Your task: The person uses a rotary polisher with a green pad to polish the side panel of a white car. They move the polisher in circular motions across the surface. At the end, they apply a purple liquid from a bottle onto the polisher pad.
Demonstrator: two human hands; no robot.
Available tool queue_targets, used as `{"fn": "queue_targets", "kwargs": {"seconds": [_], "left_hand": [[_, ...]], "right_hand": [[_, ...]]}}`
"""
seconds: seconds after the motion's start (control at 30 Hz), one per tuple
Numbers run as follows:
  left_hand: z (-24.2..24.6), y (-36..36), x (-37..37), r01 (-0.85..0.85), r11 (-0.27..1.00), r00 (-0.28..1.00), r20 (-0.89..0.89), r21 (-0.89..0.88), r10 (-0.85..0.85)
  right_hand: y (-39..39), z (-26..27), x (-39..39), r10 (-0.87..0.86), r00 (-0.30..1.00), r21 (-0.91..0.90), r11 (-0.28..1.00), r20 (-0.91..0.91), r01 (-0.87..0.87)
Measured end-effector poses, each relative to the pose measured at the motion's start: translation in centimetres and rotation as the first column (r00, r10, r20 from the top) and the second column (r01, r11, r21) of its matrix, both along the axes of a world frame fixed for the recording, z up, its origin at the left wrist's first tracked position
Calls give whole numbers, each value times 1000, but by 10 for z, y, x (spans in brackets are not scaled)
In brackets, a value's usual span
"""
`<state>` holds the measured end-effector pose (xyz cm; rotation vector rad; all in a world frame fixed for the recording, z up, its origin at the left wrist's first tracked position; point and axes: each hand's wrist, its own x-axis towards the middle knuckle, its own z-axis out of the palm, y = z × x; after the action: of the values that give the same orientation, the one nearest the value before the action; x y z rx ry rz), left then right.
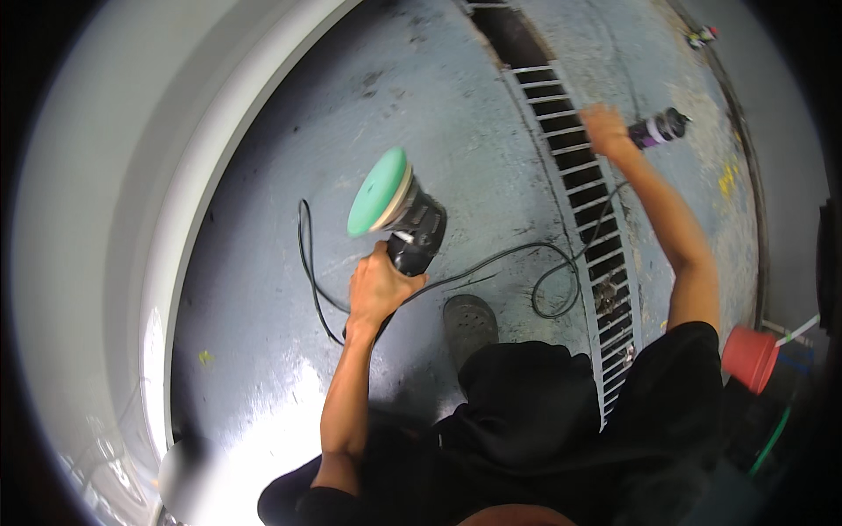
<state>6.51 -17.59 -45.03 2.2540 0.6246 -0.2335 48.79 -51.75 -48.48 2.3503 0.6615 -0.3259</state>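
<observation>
My left hand (378, 286) is closed around the black body of a corded rotary polisher (421, 230). Its round green foam pad (379, 192) is tilted and faces up to the left, off the floor. My right hand (604, 128) is stretched out over the floor drain, blurred by motion, with its fingers extended and nothing seen in them. Just beyond that wrist is a dark bottle with a pale band (658, 128). The polisher's black cord (500, 255) loops over the floor and crosses the drain under my right arm.
A metal drain grate (579, 177) runs along the grey painted floor (316, 151), with an uncovered gap (513, 33) at its far end. A glossy pale vehicle body panel (197, 171) curves along the left. A red bucket (750, 358) is at the right. My dark clog (470, 322) is below.
</observation>
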Motion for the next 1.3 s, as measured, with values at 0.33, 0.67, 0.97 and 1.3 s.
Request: {"fn": "queue_targets", "kwargs": {"seconds": [0.33,0.67,0.97,1.3], "left_hand": [[-91,15,-15,125,899,992,-86,421,-97],[-94,32,-37,93,875,995,-80,476,-62],[-88,24,-29,177,845,982,-36,505,-185],[-71,-2,-35,296,783,955,-138,548,-264]], "right_hand": [[-104,-32,117,-178,954,-443,855,240,271],[-130,-31,72,-379,861,-335,807,338,486],[50,103,-61,-64,996,-128,989,54,70],[232,129,-229,561,824,-242,813,79,-530]]}}
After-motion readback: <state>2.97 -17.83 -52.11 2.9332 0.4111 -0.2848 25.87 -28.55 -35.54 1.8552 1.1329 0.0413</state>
